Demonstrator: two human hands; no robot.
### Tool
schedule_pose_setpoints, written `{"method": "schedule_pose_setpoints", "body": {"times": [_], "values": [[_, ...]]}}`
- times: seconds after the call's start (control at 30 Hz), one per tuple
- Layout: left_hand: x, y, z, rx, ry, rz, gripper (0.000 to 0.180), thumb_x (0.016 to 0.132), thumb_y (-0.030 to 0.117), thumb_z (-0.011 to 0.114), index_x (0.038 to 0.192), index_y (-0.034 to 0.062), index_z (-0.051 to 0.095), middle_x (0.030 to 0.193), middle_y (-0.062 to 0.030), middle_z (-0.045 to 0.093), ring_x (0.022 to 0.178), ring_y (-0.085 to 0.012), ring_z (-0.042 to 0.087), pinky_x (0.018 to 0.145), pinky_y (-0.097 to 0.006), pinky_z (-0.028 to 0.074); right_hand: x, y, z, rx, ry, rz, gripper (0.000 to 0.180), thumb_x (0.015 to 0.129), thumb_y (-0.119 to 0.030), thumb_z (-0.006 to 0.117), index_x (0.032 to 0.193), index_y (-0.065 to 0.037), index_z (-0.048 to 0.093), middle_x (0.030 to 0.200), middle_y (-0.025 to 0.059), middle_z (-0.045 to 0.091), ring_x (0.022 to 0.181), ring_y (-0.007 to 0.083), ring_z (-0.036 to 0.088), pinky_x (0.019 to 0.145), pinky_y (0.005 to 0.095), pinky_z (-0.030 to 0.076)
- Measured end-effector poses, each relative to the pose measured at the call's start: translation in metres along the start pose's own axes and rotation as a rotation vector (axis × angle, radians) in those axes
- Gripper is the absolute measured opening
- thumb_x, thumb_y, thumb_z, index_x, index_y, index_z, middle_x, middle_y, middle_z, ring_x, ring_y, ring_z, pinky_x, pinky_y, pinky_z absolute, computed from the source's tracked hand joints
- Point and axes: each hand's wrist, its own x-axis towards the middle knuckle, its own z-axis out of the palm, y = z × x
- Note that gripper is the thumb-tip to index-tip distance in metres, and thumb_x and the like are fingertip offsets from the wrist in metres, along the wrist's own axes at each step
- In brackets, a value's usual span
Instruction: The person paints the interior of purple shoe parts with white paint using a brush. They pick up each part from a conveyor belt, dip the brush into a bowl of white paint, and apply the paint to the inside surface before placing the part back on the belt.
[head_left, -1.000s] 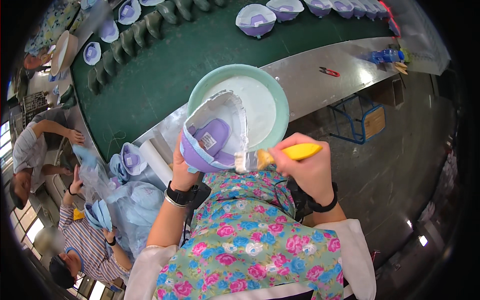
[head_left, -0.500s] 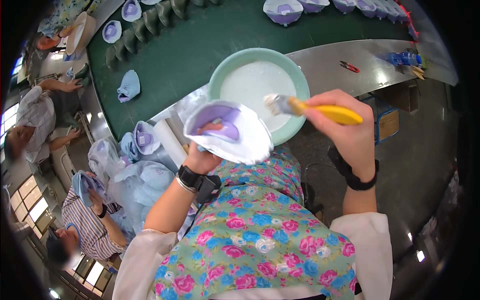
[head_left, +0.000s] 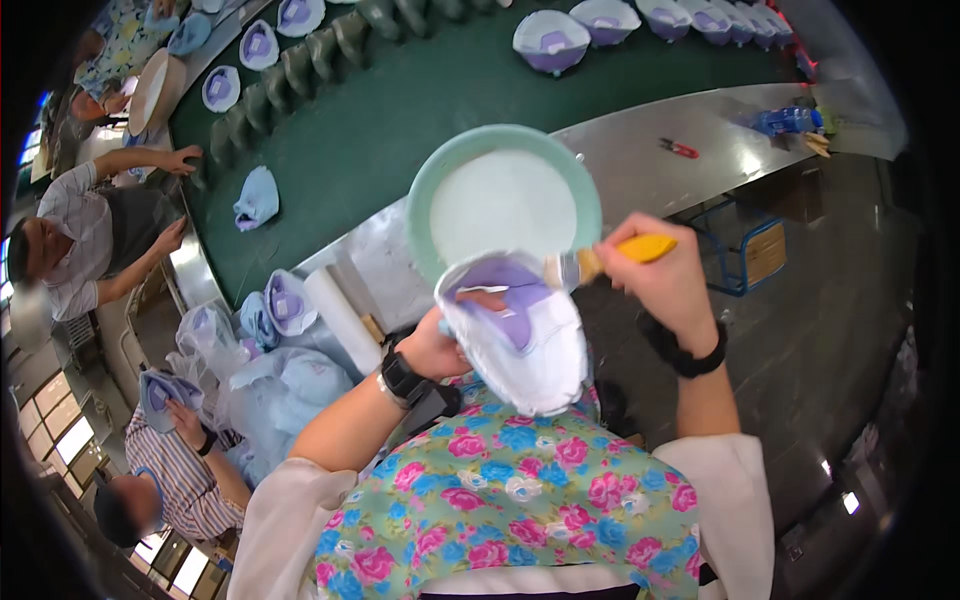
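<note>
I take the round green basin [head_left: 425, 190] of white liquid as my landmark; it sits on the steel counter [head_left: 640, 150], beside the dark green conveyor belt [head_left: 420, 80]. Just below the basin, on the side nearest me, my left hand [head_left: 435, 350] holds a white and purple shoe upper [head_left: 515, 335] from underneath, its grip closed on the piece, with a black wristwatch [head_left: 400, 378] at the wrist. The upper overlaps the basin's near rim in the view and is tilted with its purple inside facing up.

To the lower right of the basin, my right hand [head_left: 665, 280] has its grip clamped on the yellow handle of a brush [head_left: 605, 258]. The bristle end points toward the basin and touches the top edge of the upper.

Left of the basin, a white roll [head_left: 340, 315] lies on the counter, with more purple and blue uppers [head_left: 285, 300] beyond it. Far beyond the basin, a row of white and purple uppers [head_left: 550, 35] sits along the belt's far edge. Right of the basin, a small red tool [head_left: 680, 148] lies on the counter. Far left of the basin, another person's hands [head_left: 180, 160] rest at the belt.
</note>
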Motion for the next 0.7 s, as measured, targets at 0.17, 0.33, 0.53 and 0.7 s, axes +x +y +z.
{"method": "schedule_pose_setpoints", "body": {"times": [0.17, 0.33, 0.53, 0.7], "values": [[0.028, 0.055, -0.025, -0.304, 0.169, 0.009, 0.025, 0.095, 0.019, 0.052, 0.117, 0.0078, 0.057, 0.114, -0.0063, 0.062, 0.102, -0.0179, 0.061, 0.092, -0.039, 0.049, -0.009, 0.005, -0.038, 0.232, 0.248, 0.141, 0.015, 0.083, -0.010, 0.067, 0.074, -0.002, 0.060, 0.060, 0.0013, 0.060, 0.050, 0.0054, 0.054, 0.045, 0.0189, 0.041], [0.158, 0.146, -0.045, 0.255, 0.420, 0.382, 0.035, 0.095, 0.012, 0.051, 0.126, 0.0116, 0.035, 0.108, -0.0076, 0.058, 0.094, -0.0225, 0.062, 0.081, -0.036, 0.055, 0.011, 0.040, -0.077, 0.356, 0.444, 0.092, 0.013, 0.085, -0.008, 0.065, 0.077, -0.001, 0.059, 0.063, 0.0038, 0.060, 0.050, 0.0063, 0.054, 0.044, 0.0188, 0.040], [0.305, 0.176, -0.136, 0.340, 0.663, 0.540, 0.034, 0.093, 0.001, 0.048, 0.123, 0.0090, 0.035, 0.121, -0.0145, 0.052, 0.103, -0.0286, 0.061, 0.087, -0.045, 0.054, 0.047, 0.077, -0.075, 0.337, 0.387, 0.203, 0.014, 0.084, -0.008, 0.067, 0.076, 0.000, 0.059, 0.061, 0.0043, 0.059, 0.049, 0.0080, 0.055, 0.044, 0.0196, 0.042], [0.259, 0.165, -0.170, 0.251, 0.614, -0.119, 0.056, 0.093, 0.005, 0.048, 0.145, 0.0096, 0.025, 0.136, -0.0198, 0.045, 0.121, -0.0286, 0.051, 0.099, -0.035, 0.046, 0.065, 0.079, -0.061, 0.250, 0.359, 0.249, 0.012, 0.083, -0.005, 0.066, 0.076, -0.001, 0.058, 0.063, 0.0039, 0.057, 0.049, 0.0084, 0.053, 0.044, 0.0199, 0.041]]}}
